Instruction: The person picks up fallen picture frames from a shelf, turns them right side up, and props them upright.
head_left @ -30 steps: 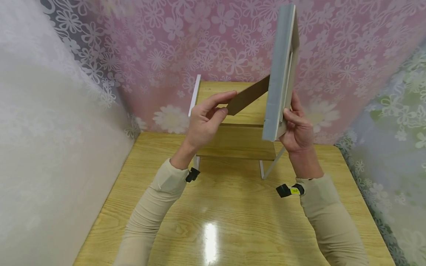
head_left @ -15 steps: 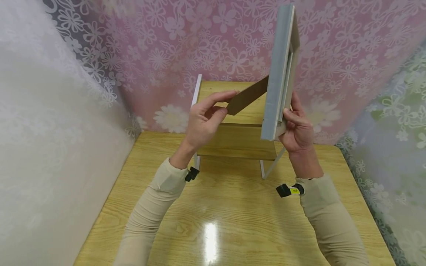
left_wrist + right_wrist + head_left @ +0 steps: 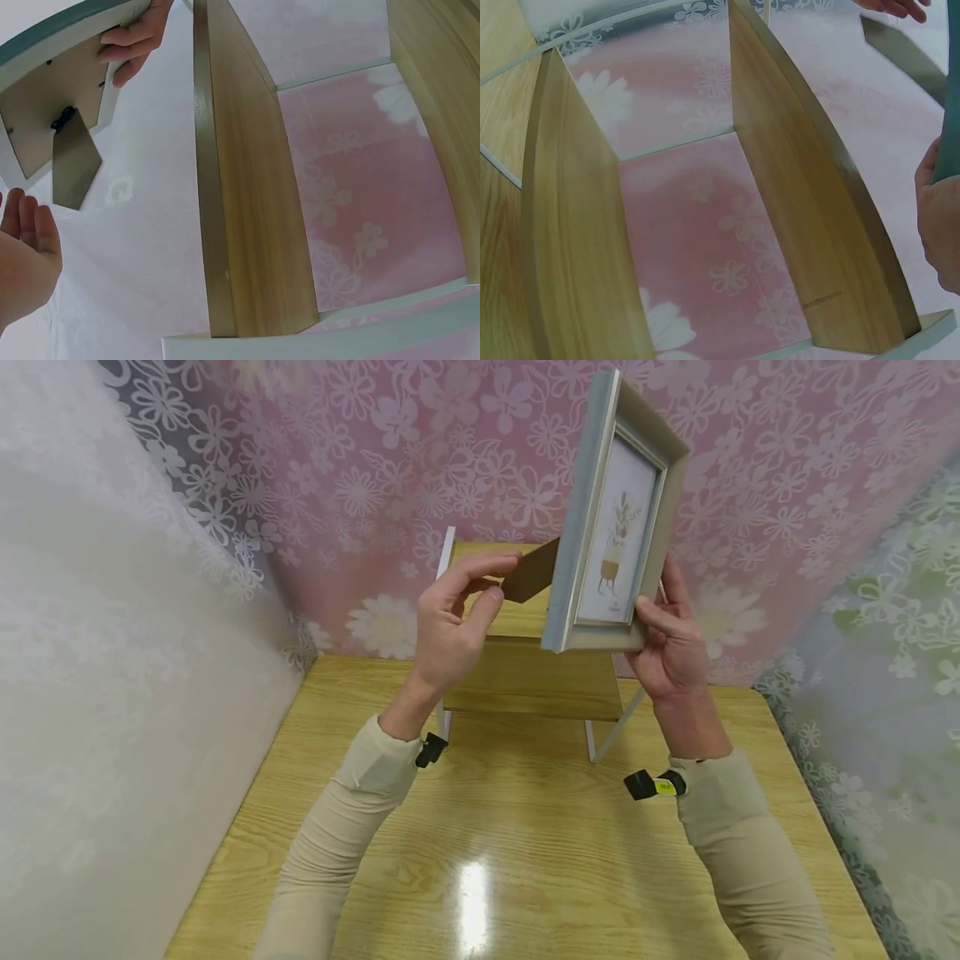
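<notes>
My right hand (image 3: 672, 647) grips a picture frame (image 3: 621, 531) by its lower right edge, thumb on the front border. The frame is pale beige with blue-grey sides and shows a potted-plant print. It is held up in the air, turned partly towards me. A brown easel stand (image 3: 531, 575) sticks out from its back; the left wrist view shows this stand (image 3: 75, 165) fixed by a dark hinge. Close by the stand's free end is my left hand (image 3: 453, 622), fingers loosely bent. A small gap separates the left hand (image 3: 26, 259) from the stand in the left wrist view.
Behind the hands stands a small two-tier wooden shelf (image 3: 540, 681) with a white metal frame (image 3: 592, 743). It rests on a wood-grain table (image 3: 525, 827) against a pink floral backdrop (image 3: 360, 510). A pale panel (image 3: 135, 677) borders the left side.
The picture frame has turned from nearly edge-on so its front print now shows, and its left edge has shifted left. My left hand has let go of the stand.
</notes>
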